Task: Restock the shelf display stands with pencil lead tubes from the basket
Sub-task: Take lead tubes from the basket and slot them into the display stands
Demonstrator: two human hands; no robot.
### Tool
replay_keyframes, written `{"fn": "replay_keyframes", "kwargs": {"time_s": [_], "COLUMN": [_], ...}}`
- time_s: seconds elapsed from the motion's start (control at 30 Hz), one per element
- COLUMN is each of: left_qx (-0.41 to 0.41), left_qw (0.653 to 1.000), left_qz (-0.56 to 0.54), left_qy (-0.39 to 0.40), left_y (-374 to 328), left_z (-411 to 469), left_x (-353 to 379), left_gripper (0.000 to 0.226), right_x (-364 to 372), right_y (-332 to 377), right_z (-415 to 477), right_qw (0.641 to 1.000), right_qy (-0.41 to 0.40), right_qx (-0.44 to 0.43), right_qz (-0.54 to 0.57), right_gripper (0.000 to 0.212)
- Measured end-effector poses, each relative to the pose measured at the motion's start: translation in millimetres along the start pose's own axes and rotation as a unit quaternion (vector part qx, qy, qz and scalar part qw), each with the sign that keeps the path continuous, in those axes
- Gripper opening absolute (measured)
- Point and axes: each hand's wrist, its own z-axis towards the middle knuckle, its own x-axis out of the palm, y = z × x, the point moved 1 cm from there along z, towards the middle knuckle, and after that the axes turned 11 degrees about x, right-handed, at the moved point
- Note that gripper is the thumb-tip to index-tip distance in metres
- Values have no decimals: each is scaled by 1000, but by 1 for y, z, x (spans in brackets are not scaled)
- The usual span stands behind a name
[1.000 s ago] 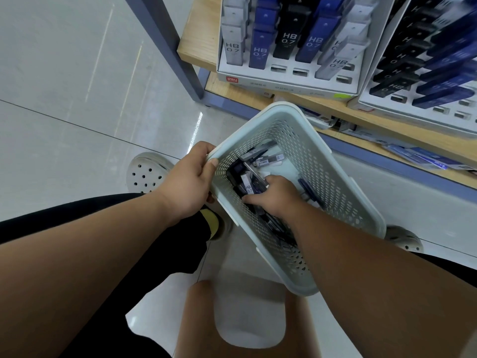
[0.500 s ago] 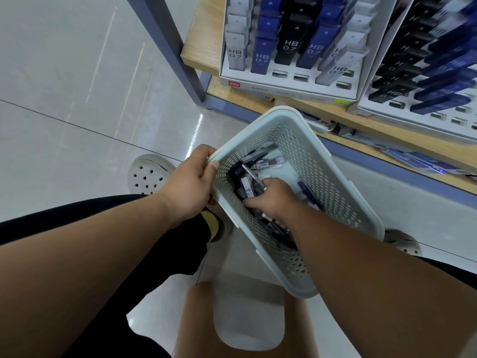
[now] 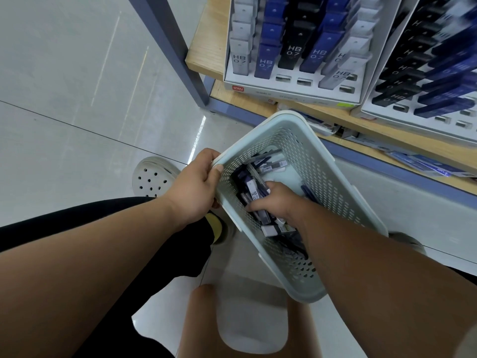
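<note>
- Head view, looking down: you hold the basket [image 3: 333, 177] tilted, just short of the shelf [image 3: 206, 55].
- Left grip [image 3: 196, 192]: clamped on the basket's left corner, thumb over the rim. It carries the basket and nothing else.
- Right grip [image 3: 280, 202]: down inside the basket, fingers and thumb curled round a few of the pencil lead tubes [image 3: 254, 188]. Your hand hides how many.
- Tubes: a loose heap on the basket floor, mostly along its left wall, lying crosswise over each other. One pale tube near your fingertips reads HB 0.7.
- Display stand [image 3: 291, 95]: beyond the basket's far corner, rows of grey, blue and black tubes marked HB 0.7. Several empty slots [image 3: 283, 78] show in its front row. A second display stand [image 3: 382, 113] sits beyond the basket's far right side.
- Step in hand, as judged: picking stock out of the heap.
- Method notes:
  - Keep the tilt as it is, so that the tubes pool toward the left wall under your fingers.
  - Take only what you can align. A crossed bundle will probably not feed into a slot.
  - Turn the printed faces up and check the grade and colour before leaving the basket.
  - Lift straight up, clear of the perforated wall, so that no cap snags.
  - Steady the left grip during the lift. If the basket rocks, the heap may slide.
</note>
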Motion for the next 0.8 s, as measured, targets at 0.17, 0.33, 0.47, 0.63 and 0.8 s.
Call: {"fn": "replay_keyframes", "kwargs": {"time_s": [0.17, 0.33, 0.47, 0.63, 0.8], "left_qx": [5, 12, 15, 14, 28], "left_qw": [1000, 1000, 1000, 1000, 999], "left_qz": [1, 9, 5, 18, 35], "left_qy": [-3, -3, -3, 4, -5], "left_y": [4, 4, 4, 2, 1], "left_z": [1, 2, 1, 1, 2], "left_x": [1, 1, 1, 0, 0], "left_gripper": [9, 8, 9, 9, 10], "right_x": [0, 1, 3, 1, 0], "right_y": [1, -1, -1, 0, 5], "right_z": [1, -4, -6, -7, -8], "right_qw": [999, 998, 997, 998, 998], "right_qy": [28, 35, 28, 28, 48], "right_qx": [-2, -26, -37, -42, -45], "right_qz": [27, 44, 57, 41, 23], "right_gripper": [93, 53, 40, 49, 60]}}
